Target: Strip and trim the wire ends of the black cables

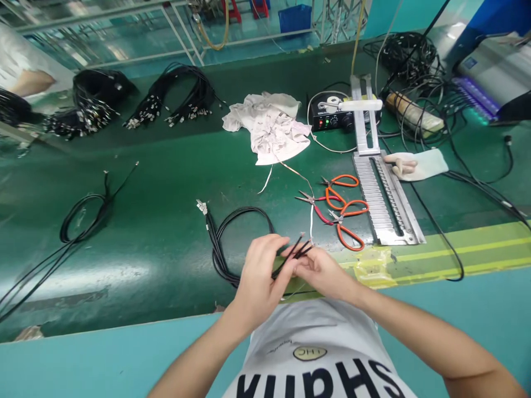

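Observation:
My left hand [262, 271] is closed around a small bundle of thin black cables [218, 251] near their ends. The bundle loops away to the left over the green bench, and its silvery connectors [202, 207] lie at the far end. My right hand [323, 271] pinches at the same cable ends, its fingertips meeting the left thumb. Several black tips stick up between both hands, slightly fanned. Just beyond the right hand lie orange-handled pliers [352, 237] and red-handled pliers [319, 209].
A slotted metal fixture [375, 207] stands to the right, a white finger-cot pile [418, 165] beside it. Crumpled white cloth [271, 124], a black control box [329, 119] and cable bundles [186, 91] sit farther back. Loose cables [83, 226] lie left. Another person's arm [33, 82] shows far left.

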Demonstrator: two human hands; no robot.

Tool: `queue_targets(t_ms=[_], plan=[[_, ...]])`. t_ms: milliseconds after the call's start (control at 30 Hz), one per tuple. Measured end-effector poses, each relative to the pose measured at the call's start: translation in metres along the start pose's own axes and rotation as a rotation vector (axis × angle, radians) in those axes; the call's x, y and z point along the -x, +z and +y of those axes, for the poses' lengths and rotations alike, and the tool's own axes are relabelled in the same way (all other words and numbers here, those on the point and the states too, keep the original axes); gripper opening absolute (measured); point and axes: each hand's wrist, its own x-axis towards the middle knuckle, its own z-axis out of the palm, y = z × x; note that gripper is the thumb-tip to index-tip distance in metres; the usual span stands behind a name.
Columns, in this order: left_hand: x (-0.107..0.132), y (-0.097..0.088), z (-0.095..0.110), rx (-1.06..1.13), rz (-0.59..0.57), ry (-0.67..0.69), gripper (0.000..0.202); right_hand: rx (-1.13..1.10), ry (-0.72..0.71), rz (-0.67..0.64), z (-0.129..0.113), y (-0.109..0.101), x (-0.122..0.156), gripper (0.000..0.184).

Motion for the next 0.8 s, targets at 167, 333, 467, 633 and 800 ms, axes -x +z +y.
queue_targets(t_ms=[167,333,467,633,800], plan=[[-0.007,0.021,-0.008,0.380,-0.222,-0.193,0.027,0.300,-0.026,-0.098,-0.017,-0.009,0.013,0.016],[-0.007,0.026,-0.015,0.640,-0.187,-0.390,0.028,0.674,-0.132,0.177,-0.040,-0.040,0.027,0.019],[-0.008,0.022,-0.010,0.698,-0.225,-0.395,0.030,0.613,-0.166,0.283,-0.035,-0.036,0.026,0.028],[-0.007,0.022,-0.009,0.693,-0.218,-0.398,0.035,0.657,-0.256,0.288,-0.032,-0.034,0.017,0.024],[-0.004,0.026,-0.011,0.673,-0.229,-0.421,0.030,1.193,-0.346,0.614,-0.042,-0.091,-0.002,0.022]])
